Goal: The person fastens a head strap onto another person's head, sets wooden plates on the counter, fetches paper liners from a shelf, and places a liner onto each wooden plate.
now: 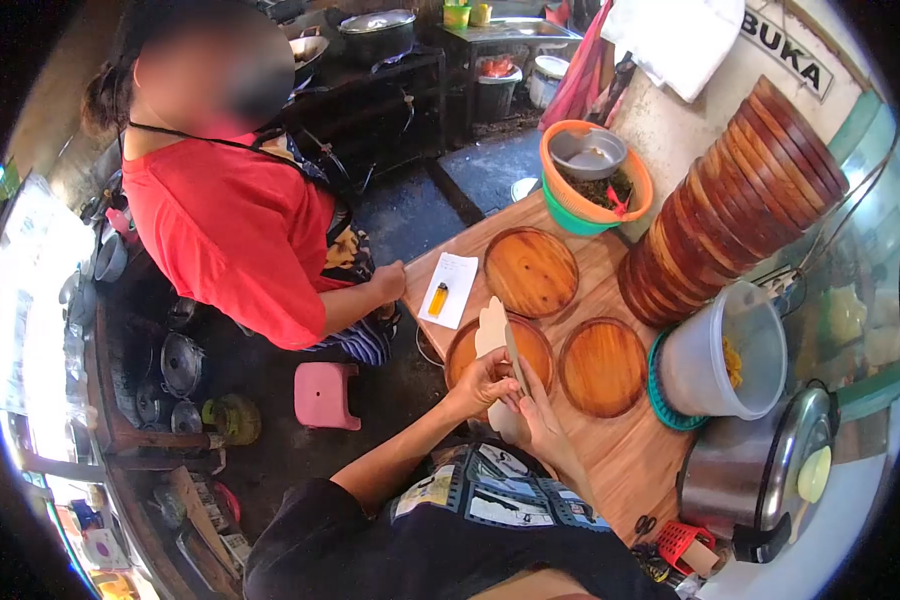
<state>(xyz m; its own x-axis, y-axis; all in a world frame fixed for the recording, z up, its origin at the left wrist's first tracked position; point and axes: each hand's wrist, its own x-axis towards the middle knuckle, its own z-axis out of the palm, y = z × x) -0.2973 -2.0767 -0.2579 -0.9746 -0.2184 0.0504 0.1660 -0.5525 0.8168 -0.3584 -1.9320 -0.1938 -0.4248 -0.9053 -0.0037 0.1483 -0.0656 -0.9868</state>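
Close to my body, over the table's near left part, I hold a thin stack of beige paper liners (491, 327) with wavy edges, tilted nearly on edge. My left hand (483, 385) pinches it from the left side. Against its right side lies my right hand (542, 425), with fingers closed around the lower part. Just beyond and partly behind my hands is a round wooden plate (460, 345). Another wooden plate (603, 367) lies to the right, and a further wooden plate (531, 271) sits farther back.
A person in a red shirt (230, 235) stands at left, one hand at the table edge. A yellow lighter (438, 299) rests on white paper (457, 272). Stacked wooden plates (735, 200), a plastic bucket (695, 350), a steel pot (735, 470) and an orange basket (638, 180) line the right side.
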